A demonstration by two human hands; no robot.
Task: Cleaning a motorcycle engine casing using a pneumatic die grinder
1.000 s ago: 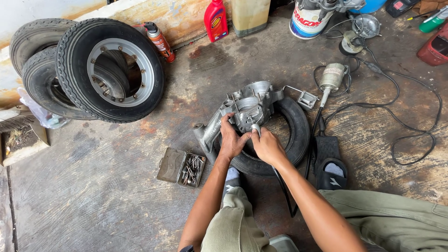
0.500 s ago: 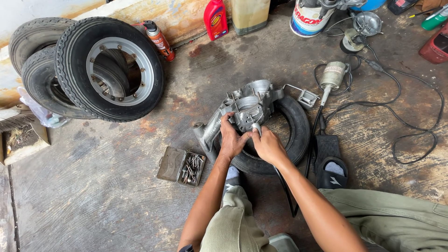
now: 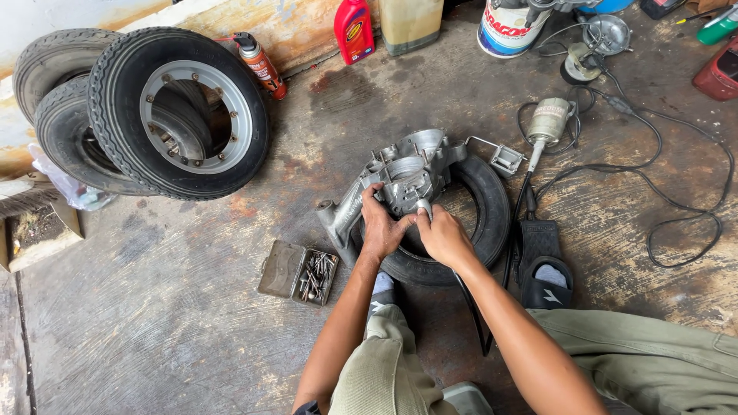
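Both hands were down on the aluminium engine casing [image 3: 407, 173], which sat propped on a bare black tyre [image 3: 484, 223] lying flat on the stained concrete floor [image 3: 154, 307]. The casing's long axis ran on a diagonal, from its narrow arm at the lower left up to the wider housing at the upper right, so it stretched away from the person and slightly across them. The left hand [image 3: 380, 227] was clamped on the near edge, fingers curled over the rim and thumb spread wide. The right hand [image 3: 442, 237] sat just beside it, fingertips pinched on a small metal piece, too small to identify, at the casing's near lip. Both hands were about equally close; the work point lay just ahead of the right fingertips.

An open tin of drill bits [image 3: 300, 273] lay near the left forearm.

Against the frame half a second back, nothing had really shifted: same grips, same casing angle.
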